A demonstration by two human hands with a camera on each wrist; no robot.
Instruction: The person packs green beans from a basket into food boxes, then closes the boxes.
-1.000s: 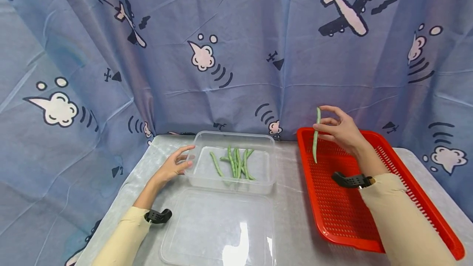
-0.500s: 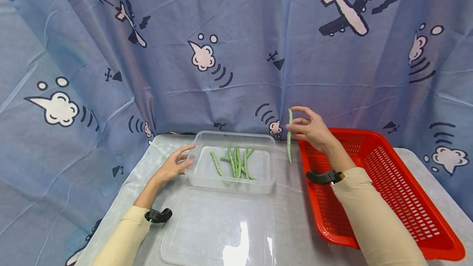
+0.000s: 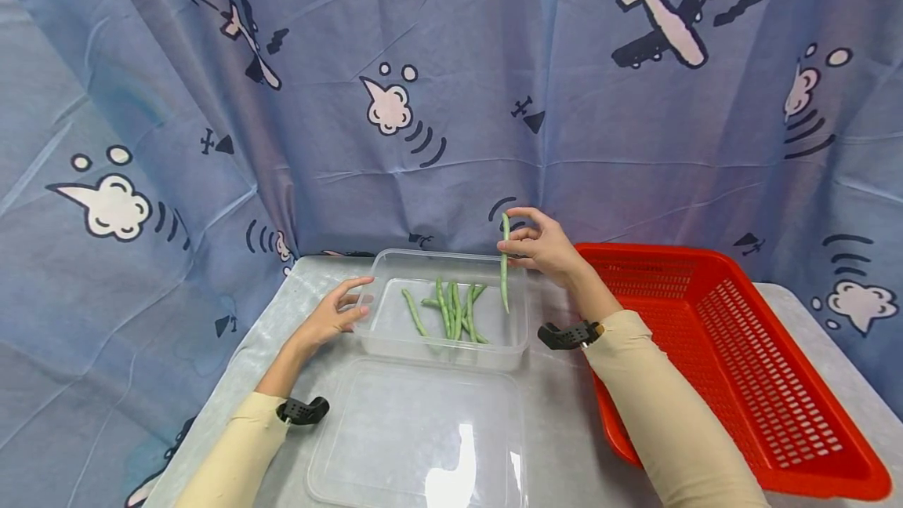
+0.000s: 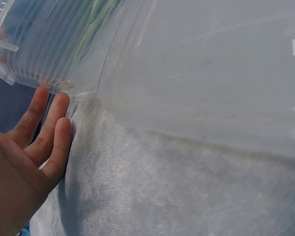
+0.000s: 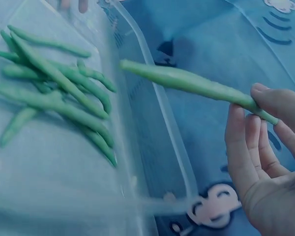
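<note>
Between the thumb and fingers of my right hand (image 3: 546, 245), a green bean (image 3: 504, 277) is pinched near its upper end and hangs down over the right end of a clear plastic container (image 3: 437, 350). The right wrist view shows the held bean (image 5: 187, 82) beside the container's rim. Several green beans (image 3: 454, 310) lie loosely crossed on the container's floor. My left hand (image 3: 330, 316) is at the container's left end, fingers spread and slightly bent. In the left wrist view its fingertips (image 4: 61, 101) are right at the container's edge.
A clear flat lid (image 3: 416, 422) lies on the grey tabletop (image 3: 557, 414) in front of the container. At right stands a red perforated basket (image 3: 712, 288), partly covered by my right sleeve. Behind the table hangs a blue curtain (image 3: 451, 100) with airplane prints.
My right hand has moved left with the bean, from above the red basket to over the container's right end. The left hand and the container stay in place.
</note>
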